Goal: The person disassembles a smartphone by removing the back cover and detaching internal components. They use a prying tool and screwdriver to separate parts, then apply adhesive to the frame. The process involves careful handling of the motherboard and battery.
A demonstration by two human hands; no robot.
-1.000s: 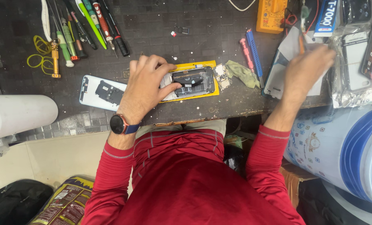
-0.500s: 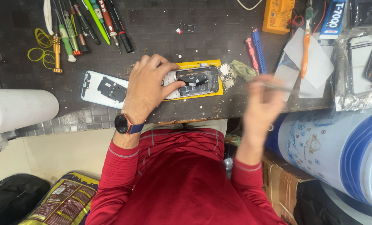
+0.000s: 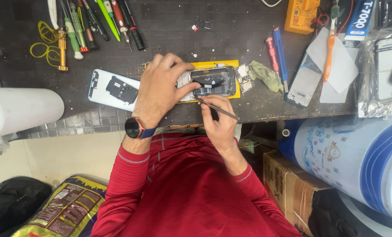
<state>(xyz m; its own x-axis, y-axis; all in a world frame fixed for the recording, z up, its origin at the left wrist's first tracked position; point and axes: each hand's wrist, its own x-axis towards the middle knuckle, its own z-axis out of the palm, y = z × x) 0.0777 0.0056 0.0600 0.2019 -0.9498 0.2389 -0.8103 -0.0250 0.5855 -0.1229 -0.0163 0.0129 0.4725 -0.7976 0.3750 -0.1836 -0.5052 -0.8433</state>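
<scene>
The left hand (image 3: 161,87) lies flat across the opened phone (image 3: 213,82), fingers spread and pressing down on its left half, thumb laid along the lower edge. The phone rests face down on a yellow mat (image 3: 231,66) near the front edge of the dark workbench (image 3: 231,35), its black inner parts exposed.

What has changed is the right hand (image 3: 220,123). A second ago it was stretched far out to the right, over the clutter of papers and bagged parts; half a second ago it was on its way back with something thin pinched in the fingers. Now it sits just below the phone, fingers closed around tweezers (image 3: 218,109), with the tip touching or almost touching the phone's lower edge; I cannot tell which. The left hand has not shifted in that time. My reading is that the fetching is finished and the fine work inside the phone is about to start, with the phone held steady for it.

The removed white back cover (image 3: 112,90) lies just left of the left hand. Screwdrivers (image 3: 95,22) fan out at the bench's far left, a green cloth (image 3: 264,74) sits right of the mat, and a yellow meter (image 3: 299,15) stands at the far edge
</scene>
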